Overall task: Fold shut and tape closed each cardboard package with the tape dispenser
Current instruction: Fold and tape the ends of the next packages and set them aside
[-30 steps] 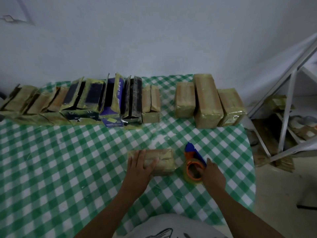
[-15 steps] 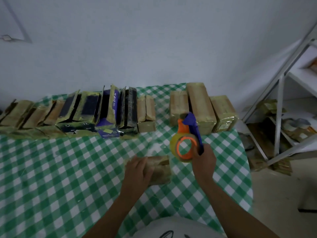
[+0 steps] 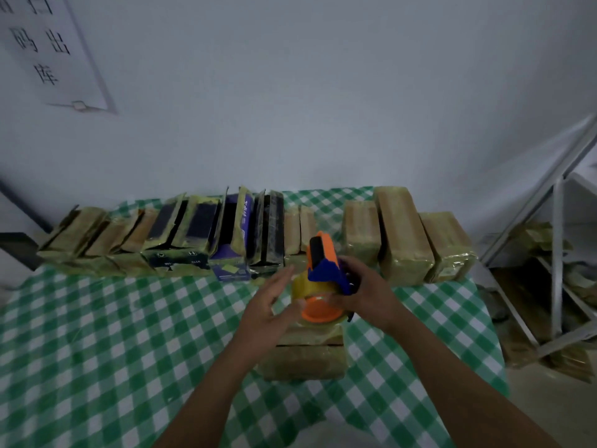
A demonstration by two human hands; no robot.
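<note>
The cardboard package [image 3: 303, 357], brown and glossy with tape, lies flat on the green-and-white checked tablecloth [image 3: 97, 334] just in front of the person, at the near middle of the table. A dark seam runs across its top.

Directly above it, at 12 o'clock from the package, the orange and blue tape dispenser [image 3: 324, 270] is held off the table. The right hand [image 3: 368, 295] grips it, fingers curled round the blue handle, with the yellowish tape roll [image 3: 299, 285] on its orange core facing the camera. The left hand [image 3: 266, 308] is at 9 o'clock from the roll, fingers straight and spread, holding nothing. Its thumb is just beside the roll, but whether it touches cannot be told.

Along the far edge of the table, at 10 to 11 o'clock from the package, stands a row of open packages [image 3: 181, 240], brown, black and purple, with flaps raised. Two small closed packages [image 3: 298, 229] stand at 12 o'clock, partly behind the dispenser. At 1 o'clock, three taped packages [image 3: 400, 234] lie side by side.

A metal shelf [image 3: 555, 253] stands off the table at 3 o'clock. A paper sign [image 3: 48, 50] with dark characters hangs on the wall at the upper left.
</note>
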